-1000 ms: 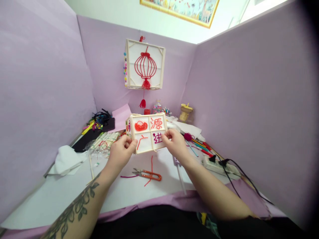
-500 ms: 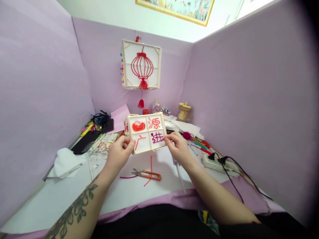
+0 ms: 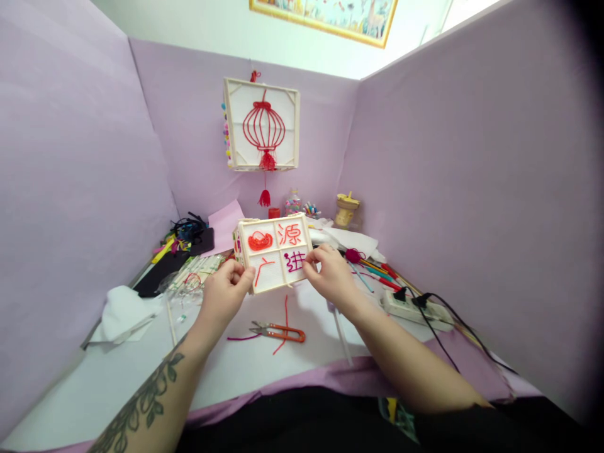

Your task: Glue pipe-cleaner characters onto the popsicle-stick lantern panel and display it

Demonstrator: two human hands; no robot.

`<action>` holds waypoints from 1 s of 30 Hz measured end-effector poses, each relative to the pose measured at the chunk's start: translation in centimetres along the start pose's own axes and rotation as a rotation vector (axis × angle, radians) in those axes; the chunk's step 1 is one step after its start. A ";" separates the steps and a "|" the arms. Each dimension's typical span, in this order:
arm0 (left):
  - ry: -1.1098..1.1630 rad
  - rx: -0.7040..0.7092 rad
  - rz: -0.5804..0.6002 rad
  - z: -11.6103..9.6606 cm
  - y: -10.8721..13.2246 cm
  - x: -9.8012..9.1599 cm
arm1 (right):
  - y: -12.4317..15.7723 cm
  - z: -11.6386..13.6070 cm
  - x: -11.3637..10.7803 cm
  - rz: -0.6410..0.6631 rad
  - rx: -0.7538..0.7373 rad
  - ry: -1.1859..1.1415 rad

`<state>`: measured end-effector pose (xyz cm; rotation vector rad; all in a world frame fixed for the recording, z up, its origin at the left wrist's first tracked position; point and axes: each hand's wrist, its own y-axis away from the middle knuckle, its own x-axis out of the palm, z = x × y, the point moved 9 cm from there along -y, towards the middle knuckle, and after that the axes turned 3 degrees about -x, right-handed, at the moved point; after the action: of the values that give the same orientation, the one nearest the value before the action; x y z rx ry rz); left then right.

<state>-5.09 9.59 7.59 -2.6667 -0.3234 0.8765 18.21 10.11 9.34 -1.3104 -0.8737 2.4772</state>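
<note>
Above the white tabletop (image 3: 141, 371), we pinch the lantern frame (image 3: 274, 253) — left hand (image 3: 225, 294), right hand (image 3: 330, 277) — holding it level, gently.

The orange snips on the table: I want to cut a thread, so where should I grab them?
Take the snips by the orange looped end at the right, coming from above with the right hand. They lie flat, the metal blades point left, and the loop is the wide, blunt part.
</note>
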 end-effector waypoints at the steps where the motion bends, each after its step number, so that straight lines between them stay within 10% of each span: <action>1: 0.002 -0.001 0.003 0.0 0.0 0.0 | 0.0 0.1 0.1 0.004 -0.002 0.007; 30: -0.004 -0.013 0.016 0.3 0.0 0.2 | -2.8 0.0 -0.6 -0.041 -0.046 -0.103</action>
<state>-5.12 9.69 7.22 -2.6830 -0.3095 0.8878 18.24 12.10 11.38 -1.1747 -0.9767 2.5261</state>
